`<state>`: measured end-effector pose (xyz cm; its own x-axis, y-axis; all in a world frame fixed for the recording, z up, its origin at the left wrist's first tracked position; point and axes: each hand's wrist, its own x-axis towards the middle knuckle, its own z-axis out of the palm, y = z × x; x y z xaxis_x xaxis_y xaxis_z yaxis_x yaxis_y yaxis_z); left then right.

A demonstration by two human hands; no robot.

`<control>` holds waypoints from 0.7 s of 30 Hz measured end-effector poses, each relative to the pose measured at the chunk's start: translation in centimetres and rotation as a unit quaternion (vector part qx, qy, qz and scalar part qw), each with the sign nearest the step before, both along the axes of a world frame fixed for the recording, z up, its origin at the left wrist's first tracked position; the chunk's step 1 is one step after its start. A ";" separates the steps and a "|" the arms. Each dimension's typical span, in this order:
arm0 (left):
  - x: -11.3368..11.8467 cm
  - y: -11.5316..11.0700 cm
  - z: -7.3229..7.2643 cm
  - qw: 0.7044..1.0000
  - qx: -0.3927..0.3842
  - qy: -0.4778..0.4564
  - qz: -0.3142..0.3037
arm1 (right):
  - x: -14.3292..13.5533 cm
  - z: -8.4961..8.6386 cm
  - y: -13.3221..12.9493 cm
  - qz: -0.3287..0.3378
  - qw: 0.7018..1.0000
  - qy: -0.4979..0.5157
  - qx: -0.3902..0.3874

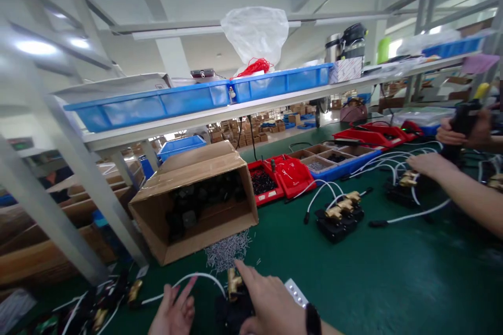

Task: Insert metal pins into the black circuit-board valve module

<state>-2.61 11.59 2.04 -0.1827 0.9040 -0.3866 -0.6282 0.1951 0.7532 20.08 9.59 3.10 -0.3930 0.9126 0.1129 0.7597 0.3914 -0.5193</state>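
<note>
At the bottom of the head view, my right hand point(271, 301) is wrapped over a black housing point(231, 314) with a brass fitting point(234, 283) on top. Its index finger stretches past the fitting, and the thumb lies at the near side of the housing. My left hand point(175, 310) is just left of it, palm up with fingers apart. A white cable point(202, 274) arches out of the housing and passes at the left fingers, without a visible grip on it. Loose small screws point(228, 251) are piled just beyond both hands.
A cardboard box point(192, 165) on its side holds black parts. Red bins point(293, 175) and a blue divided tray point(338, 170) stand behind. Finished-looking black units with brass fittings point(340, 217) sit mid-table. At right, a co-worker's hands point(436, 167) hold a dark tool. A shelf point(275, 95) spans above.
</note>
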 end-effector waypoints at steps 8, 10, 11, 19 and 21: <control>4.7 1.6 3.6 0.962 0.141 0.149 0.182 | -2.1 -1.7 1.2 -0.004 0.999 -0.011 -0.036; 7.5 1.8 5.5 0.939 0.223 0.232 0.118 | -1.6 -1.4 0.6 -0.018 0.999 0.000 -0.029; 9.0 2.1 6.7 0.928 0.248 0.268 0.069 | -1.2 -1.2 0.3 -0.032 0.999 0.015 -0.017; 17.7 3.0 9.9 0.823 0.344 0.408 -0.194 | 8.6 0.0 2.1 -0.214 0.969 0.063 0.107; 17.1 1.6 7.4 0.805 0.327 0.441 -0.227 | 11.4 -0.6 2.9 -0.262 0.959 0.026 0.104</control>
<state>14.45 13.22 9.44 0.2814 0.9126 0.2967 0.2309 -0.3645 0.9021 31.47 12.45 2.49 0.1242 0.9392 0.3201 0.8557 0.0619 -0.5137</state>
